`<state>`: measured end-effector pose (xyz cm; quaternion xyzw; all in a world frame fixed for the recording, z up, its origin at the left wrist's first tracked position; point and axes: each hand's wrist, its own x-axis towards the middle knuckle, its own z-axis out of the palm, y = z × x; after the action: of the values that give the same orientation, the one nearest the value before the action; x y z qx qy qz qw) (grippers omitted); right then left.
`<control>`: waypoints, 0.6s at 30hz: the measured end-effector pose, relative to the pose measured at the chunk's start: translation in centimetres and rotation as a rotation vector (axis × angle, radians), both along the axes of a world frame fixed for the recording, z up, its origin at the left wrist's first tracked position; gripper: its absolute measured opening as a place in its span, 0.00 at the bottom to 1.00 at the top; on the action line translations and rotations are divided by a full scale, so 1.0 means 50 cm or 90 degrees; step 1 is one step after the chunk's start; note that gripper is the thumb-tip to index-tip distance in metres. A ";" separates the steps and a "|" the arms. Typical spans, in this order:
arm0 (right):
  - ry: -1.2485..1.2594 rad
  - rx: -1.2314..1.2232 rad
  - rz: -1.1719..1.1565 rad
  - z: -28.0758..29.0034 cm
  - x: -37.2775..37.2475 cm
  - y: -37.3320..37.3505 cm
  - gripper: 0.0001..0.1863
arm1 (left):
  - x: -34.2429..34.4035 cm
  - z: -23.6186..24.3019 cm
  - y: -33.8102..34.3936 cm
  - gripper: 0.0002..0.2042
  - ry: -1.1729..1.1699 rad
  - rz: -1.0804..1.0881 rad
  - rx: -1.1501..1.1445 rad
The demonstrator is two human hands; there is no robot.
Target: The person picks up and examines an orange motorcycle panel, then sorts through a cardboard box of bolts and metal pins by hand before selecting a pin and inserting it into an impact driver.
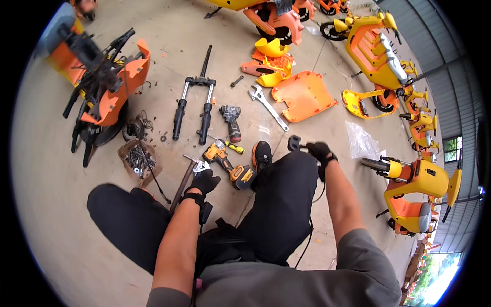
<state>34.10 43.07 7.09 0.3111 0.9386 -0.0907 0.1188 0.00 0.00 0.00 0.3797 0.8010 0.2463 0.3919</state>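
My left hand [205, 182], in a black glove, is closed at a small crumpled white piece [201, 167], whose kind I cannot tell. Just beside it lies a hammer [182, 188] with a dark handle. Over my right knee, my right hand [319, 151], also gloved, grips a black part with a rounded end [294, 143]. Ahead of my left hand lie a yellow cordless drill [217, 151], a yellow-handled screwdriver [235, 148] and a grey impact driver [231, 122]. Farther off are a front fork [206, 118] and a large adjustable wrench [269, 108].
A box of loose hardware [139, 159] stands at left, near a partly stripped scooter [108, 97]. Orange panels [303, 96] lie ahead. Clear plastic film [361, 139] and a yellow scooter [420, 188] are at right. A thin cable [310, 230] hangs beside my right leg.
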 end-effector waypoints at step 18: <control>0.121 0.050 -0.103 -0.226 -0.751 0.330 0.16 | 0.042 -0.333 0.027 0.14 -0.009 -0.040 0.056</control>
<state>-3.43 59.58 -4.23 0.3805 0.9201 -0.0925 0.0095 2.11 1.36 -16.66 0.4201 0.7740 0.2716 0.3882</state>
